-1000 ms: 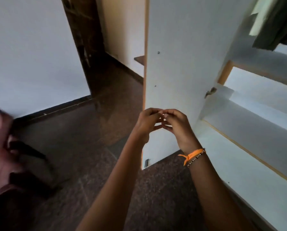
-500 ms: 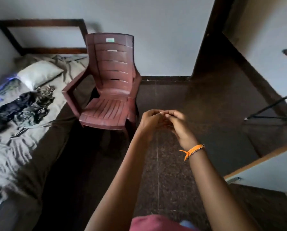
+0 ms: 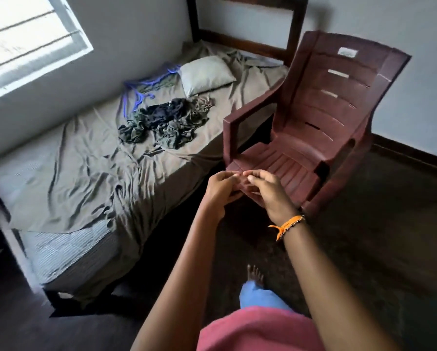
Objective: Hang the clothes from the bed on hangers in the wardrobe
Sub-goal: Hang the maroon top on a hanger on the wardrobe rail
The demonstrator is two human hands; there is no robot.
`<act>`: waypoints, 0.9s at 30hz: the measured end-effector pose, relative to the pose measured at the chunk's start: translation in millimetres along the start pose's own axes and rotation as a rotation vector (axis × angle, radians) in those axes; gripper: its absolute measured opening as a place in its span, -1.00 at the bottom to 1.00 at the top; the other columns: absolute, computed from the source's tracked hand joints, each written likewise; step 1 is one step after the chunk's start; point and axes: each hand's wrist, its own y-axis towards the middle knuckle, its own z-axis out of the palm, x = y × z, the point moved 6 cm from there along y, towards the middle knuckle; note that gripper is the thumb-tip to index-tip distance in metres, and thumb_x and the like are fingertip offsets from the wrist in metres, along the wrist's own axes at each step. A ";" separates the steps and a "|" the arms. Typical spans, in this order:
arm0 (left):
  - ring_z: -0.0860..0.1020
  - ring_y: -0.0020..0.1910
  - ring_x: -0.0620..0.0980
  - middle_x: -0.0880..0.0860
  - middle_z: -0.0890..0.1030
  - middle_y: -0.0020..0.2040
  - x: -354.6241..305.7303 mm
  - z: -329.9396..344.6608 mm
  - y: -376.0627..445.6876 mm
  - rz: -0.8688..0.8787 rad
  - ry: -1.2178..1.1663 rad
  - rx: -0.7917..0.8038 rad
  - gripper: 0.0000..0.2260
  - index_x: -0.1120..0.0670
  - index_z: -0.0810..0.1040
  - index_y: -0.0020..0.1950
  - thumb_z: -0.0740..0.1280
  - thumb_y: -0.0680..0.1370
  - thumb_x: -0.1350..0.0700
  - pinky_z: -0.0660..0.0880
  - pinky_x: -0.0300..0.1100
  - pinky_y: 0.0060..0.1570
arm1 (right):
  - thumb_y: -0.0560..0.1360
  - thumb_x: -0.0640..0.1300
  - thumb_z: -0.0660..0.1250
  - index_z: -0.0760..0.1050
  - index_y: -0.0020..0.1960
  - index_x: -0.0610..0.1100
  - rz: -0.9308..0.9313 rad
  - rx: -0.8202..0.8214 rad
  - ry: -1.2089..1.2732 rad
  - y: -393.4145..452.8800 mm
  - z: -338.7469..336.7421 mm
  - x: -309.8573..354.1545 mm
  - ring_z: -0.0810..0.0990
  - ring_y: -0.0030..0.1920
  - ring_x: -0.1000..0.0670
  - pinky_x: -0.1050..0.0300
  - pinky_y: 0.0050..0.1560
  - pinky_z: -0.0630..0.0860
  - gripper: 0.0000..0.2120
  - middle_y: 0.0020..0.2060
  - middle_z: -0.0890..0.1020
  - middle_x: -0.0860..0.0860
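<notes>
Dark clothes (image 3: 165, 122) lie crumpled mid-bed (image 3: 85, 158), upper centre of frame. Left hand (image 3: 218, 190) and right hand (image 3: 268, 192) meet at centre, fingers curled, holding nothing visible. Likely light and limp; best gathered by a bunched fold.

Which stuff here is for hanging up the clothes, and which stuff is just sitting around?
For the job:
- pile of dark clothes on the bed
- blue hangers beside the pile
- left hand and right hand, fingertips together, holding nothing I can see

Just lying about:
- pillow
- brown plastic chair
- window
</notes>
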 end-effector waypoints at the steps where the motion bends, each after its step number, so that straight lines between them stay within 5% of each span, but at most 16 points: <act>1: 0.50 -0.31 -0.16 -0.01 0.54 -0.29 -10.1 -6.7 14.9 -0.007 -0.015 -0.031 -0.86 0.09 0.54 -0.08 0.22 0.60 0.24 0.52 -0.23 -0.17 | 0.58 -0.30 0.15 0.51 -0.02 -0.16 0.005 0.033 -0.013 20.4 9.5 7.1 0.53 -0.21 0.05 0.25 -0.17 0.47 -0.82 -0.11 0.59 -0.12; 13: 0.47 -0.29 -0.11 0.02 0.51 -0.24 -57.0 -91.2 176.5 -0.072 -0.228 -0.290 -0.83 0.07 0.52 -0.11 0.19 0.62 0.21 0.47 -0.23 -0.20 | 0.59 -0.29 0.14 0.50 -0.12 -0.10 0.126 0.338 -0.144 203.0 115.3 39.5 0.49 -0.31 0.14 0.36 -0.26 0.44 -0.78 -0.29 0.54 0.02; 21: 0.48 -0.21 -0.10 0.02 0.51 -0.20 -94.6 -169.8 308.8 -0.074 -0.236 -0.307 -0.88 0.09 0.52 -0.04 0.20 0.62 0.21 0.46 -0.24 -0.19 | 0.59 -0.30 0.14 0.50 -0.11 -0.13 0.186 0.381 -0.169 343.5 205.0 41.6 0.49 -0.33 0.12 0.35 -0.33 0.47 -0.78 -0.31 0.54 0.00; 27: 0.45 -0.33 -0.15 -0.02 0.48 -0.28 -136.7 -254.0 416.0 -0.173 -0.171 -0.307 -0.88 0.07 0.51 -0.08 0.22 0.60 0.19 0.45 -0.26 -0.23 | 0.60 -0.30 0.12 0.49 0.04 -0.23 0.291 0.361 -0.344 460.3 284.0 29.2 0.43 -0.33 0.09 0.30 -0.29 0.38 -0.83 -0.30 0.51 -0.01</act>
